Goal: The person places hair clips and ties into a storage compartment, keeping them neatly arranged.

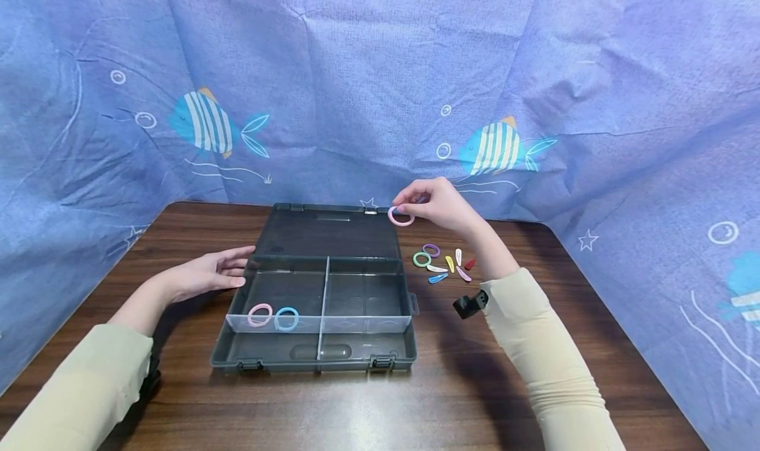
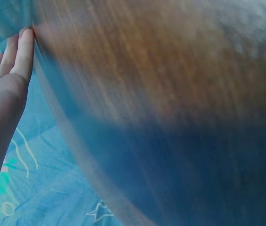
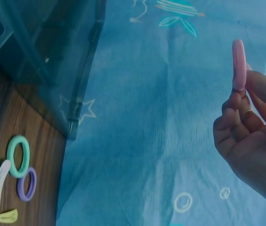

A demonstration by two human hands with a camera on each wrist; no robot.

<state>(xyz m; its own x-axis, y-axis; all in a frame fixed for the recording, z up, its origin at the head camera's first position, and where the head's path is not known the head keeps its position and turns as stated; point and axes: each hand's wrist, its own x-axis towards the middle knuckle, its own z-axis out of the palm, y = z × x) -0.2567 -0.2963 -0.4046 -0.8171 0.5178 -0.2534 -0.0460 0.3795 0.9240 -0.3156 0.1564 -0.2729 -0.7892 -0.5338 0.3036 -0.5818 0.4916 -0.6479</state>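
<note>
Between thumb and fingers my right hand [image 1: 438, 204] pinches a pink hair tie [image 1: 401, 221], held up near the far right corner of the raised lid. In the right wrist view the pink hair tie [image 3: 239, 63] shows edge-on at the fingertips. My left hand [image 1: 204, 273] has its fingers extended, with fingertips at the left side of the dark see-through divided box [image 1: 365, 286]. Another pink hair tie [image 1: 259, 315] and a blue hair tie [image 1: 287, 319] are in the box's left part, by the clear divider.
Right of the box lie a green hair tie [image 1: 421, 260], a purple hair tie [image 1: 431, 250] and several snap hair clips, among them a blue clip [image 1: 438, 278] and a yellow clip [image 1: 450, 264]. A blue fish-print cloth [image 1: 380, 95] hangs behind the wooden table [image 1: 356, 411].
</note>
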